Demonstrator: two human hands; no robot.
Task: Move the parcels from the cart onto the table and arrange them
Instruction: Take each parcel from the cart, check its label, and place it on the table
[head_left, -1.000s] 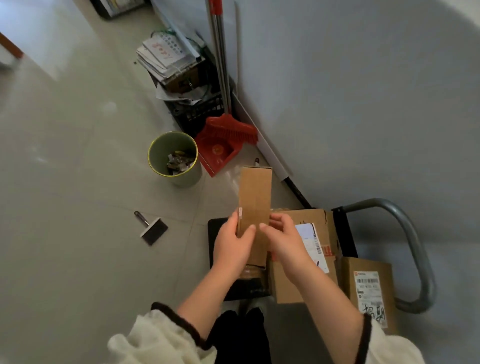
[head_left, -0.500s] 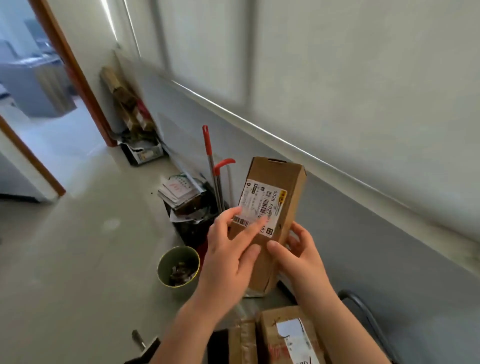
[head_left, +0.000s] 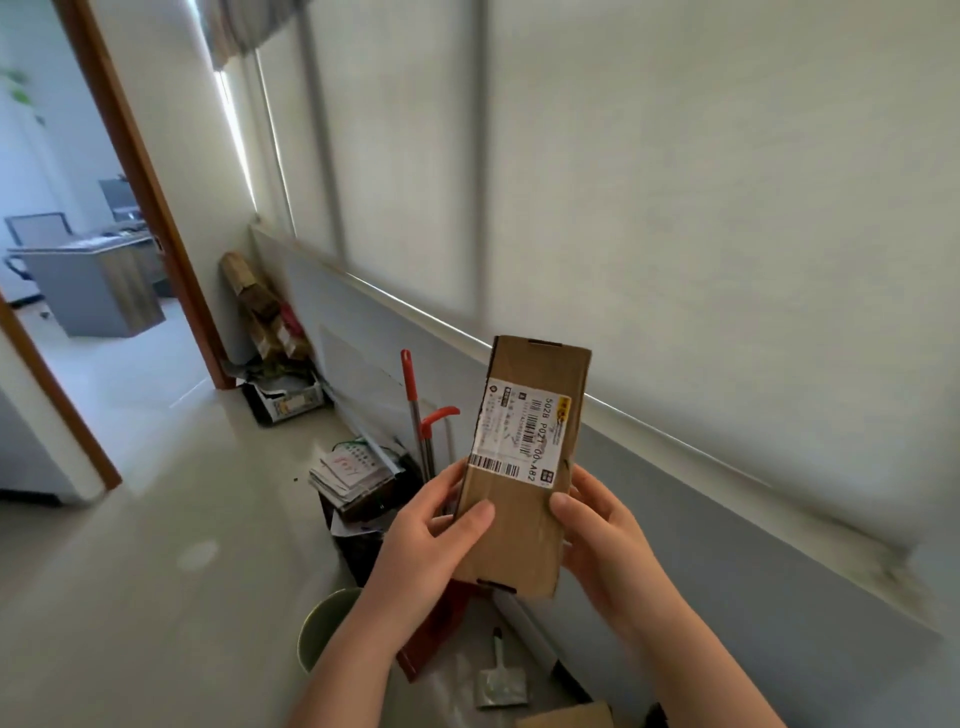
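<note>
So far we grip one labelled parcel (head_left: 522, 525) upright between our left hand (head_left: 423, 553) and right hand (head_left: 605, 543); no table shows, so placing and arranging are left.

Left of the green bin (head_left: 323, 630), bare floor (head_left: 130, 571) runs open toward the doorway (head_left: 78, 332). Behind the bin, a paper-stacked crate (head_left: 356, 551) and broom handles (head_left: 414, 415) crowd the wall (head_left: 727, 545); above it, the held parcel (head_left: 522, 519) blocks passage.

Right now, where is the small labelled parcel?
The parcel is right of centre in the head view, held upright between the left hand and right hand, before the grey wall.
</note>
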